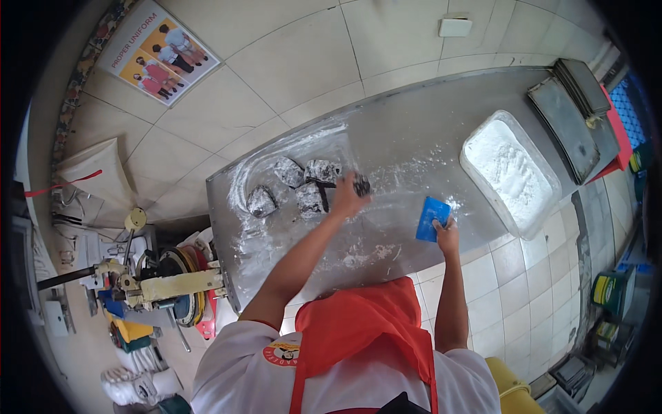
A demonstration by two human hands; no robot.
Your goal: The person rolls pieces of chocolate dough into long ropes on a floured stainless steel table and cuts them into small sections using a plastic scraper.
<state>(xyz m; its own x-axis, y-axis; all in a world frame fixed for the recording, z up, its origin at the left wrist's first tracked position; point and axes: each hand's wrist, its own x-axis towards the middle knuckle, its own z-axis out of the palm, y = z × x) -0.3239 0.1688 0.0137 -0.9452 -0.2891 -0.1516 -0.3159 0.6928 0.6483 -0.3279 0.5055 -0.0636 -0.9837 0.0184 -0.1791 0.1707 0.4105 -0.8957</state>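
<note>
The left hand [350,202] has its fingers against a small dark lump [362,185], which lies at their right side; whether they pinch it or only touch it, I cannot tell. Left of those fingers sits a loose cluster of flour-dusted dark pieces [310,199], the closest just beside them and the farthest well apart. The right hand [447,236] pinches a flat blue scraper [430,218], thumb pressed on its face, the blade extending up and left from the fingers. Beyond the right fingers, farther right, a tub of white flour [511,170] stands on the metal table [407,138].
</note>
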